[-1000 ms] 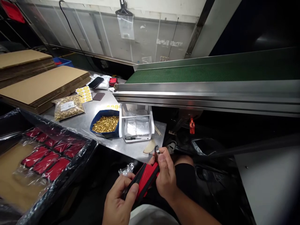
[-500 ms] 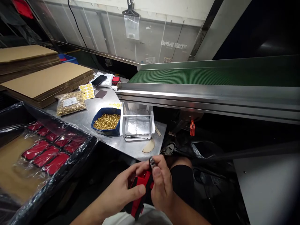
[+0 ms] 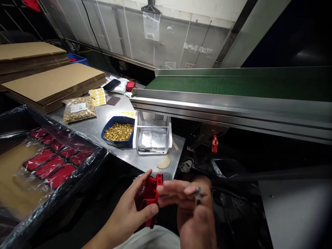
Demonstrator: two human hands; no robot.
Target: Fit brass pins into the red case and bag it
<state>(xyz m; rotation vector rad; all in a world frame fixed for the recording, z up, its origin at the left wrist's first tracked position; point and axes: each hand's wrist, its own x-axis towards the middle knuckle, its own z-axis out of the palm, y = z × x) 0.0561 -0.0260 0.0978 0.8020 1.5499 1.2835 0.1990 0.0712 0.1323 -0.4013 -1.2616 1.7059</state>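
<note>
— Cardboard sheets stacked upper left, red pieces under plastic in the crate below; presumably stock kept in reach.
— And the blue tub of brass bits?
— Mid-frame on the steel table, likely supply.
— Hands?
— Left hand, bottom centre, is clamped on the red part, thumb across it. Right hand, blurred, fingers curled, pinches a small metal piece.

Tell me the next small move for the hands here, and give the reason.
Probably bring the right hand back to the red and black part and seat the small metal piece pinched in its fingertips. The left hand holds that part upright by its sides, the metal piece sits apart from it to the right, and the right hand is blurred, so its exact grip is unclear.
</note>
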